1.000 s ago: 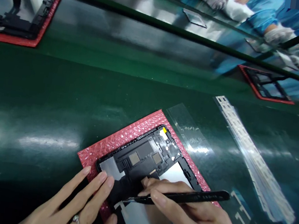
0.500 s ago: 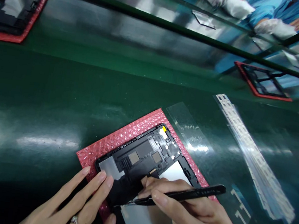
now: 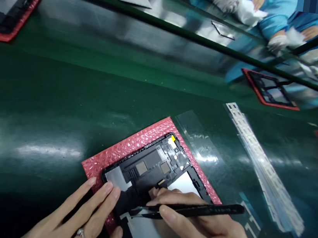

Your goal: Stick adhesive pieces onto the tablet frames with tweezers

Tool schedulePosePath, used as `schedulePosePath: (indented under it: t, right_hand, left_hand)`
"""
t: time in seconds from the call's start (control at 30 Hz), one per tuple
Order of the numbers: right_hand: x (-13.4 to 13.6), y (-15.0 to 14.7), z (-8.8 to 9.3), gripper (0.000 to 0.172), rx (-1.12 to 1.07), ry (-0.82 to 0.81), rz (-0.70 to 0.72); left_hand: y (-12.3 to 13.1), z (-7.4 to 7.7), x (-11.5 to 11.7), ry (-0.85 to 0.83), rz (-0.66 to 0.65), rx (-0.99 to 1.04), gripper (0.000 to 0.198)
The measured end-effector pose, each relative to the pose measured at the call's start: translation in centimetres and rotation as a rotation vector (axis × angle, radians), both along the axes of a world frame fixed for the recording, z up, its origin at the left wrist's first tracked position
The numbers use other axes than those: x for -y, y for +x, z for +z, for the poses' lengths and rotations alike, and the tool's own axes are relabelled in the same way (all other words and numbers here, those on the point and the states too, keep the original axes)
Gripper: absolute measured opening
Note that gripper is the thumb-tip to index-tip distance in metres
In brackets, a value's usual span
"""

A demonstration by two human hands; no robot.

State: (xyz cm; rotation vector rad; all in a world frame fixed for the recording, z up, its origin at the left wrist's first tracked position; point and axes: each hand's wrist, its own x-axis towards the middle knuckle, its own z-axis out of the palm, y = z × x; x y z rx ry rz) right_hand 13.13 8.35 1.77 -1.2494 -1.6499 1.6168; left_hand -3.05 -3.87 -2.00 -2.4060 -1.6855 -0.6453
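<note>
A black tablet housing lies tilted on a pink bubble-wrap sheet, its inner side up. My right hand grips black tweezers. Their tips point left, by a small pale strip at the edge of the silvery panel inside the housing. Whether the tips touch the strip I cannot tell. My left hand, with a ring on one finger, rests with fingers spread over the housing's left edge and the pink wrap. The lower part of the housing is cut off by the frame.
Right of the housing lie a clear film, a bundle of label strips and another film piece. More housings on red wrap sit at the far left and back right. Behind a green rail, gloved co-workers' hands show.
The tweezers have turned slightly, with their rear end lower and their tips higher. My left hand stays in place on the housing. The view has shifted a little.
</note>
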Motion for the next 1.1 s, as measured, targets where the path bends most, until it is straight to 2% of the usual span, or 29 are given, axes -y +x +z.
schedulePosePath:
  t: [0.2, 0.4, 0.73, 1.1]
  right_hand:
    - [0.0, -0.4, -0.2, 0.01, -0.028, -0.052, 0.014]
    - [-0.5, -0.6, 0.2, 0.011, -0.134, -0.283, 0.001]
    - [-0.6, -0.9, 0.0, 0.007, -0.04, -0.223, 0.058]
    - [-1.3, -1.2, 0.2, 0.008, -0.026, -0.218, 0.134]
  left_hand:
    - [0.0, 0.0, 0.1, -0.015, -0.005, -0.009, 0.044]
    - [0.2, -0.1, 0.2, 0.003, 0.004, -0.001, 0.037]
    - [0.1, 0.0, 0.1, 0.002, 0.013, 0.016, 0.029]
    - [0.0, -0.1, 0.2, 0.0, -0.002, 0.006, 0.032]
